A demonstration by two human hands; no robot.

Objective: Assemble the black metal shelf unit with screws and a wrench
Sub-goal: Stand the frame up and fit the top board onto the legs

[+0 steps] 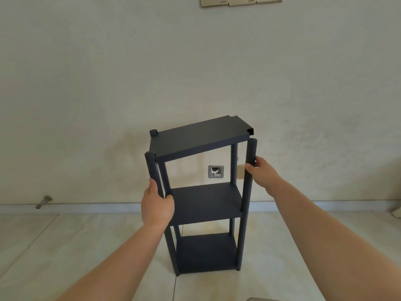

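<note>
The black metal shelf unit stands upright on the tiled floor in front of the wall, with two level shelves. Its top shelf panel lies tilted, its right side lifted above the right posts. My left hand grips the front left post at the height of the middle shelf. My right hand holds the front right post near its top. No screws or wrench are in view.
An open wall box and a beige socket cover show behind the shelf unit. A metal door stop sticks out above the baseboard at left. Gold switch plates sit at the top.
</note>
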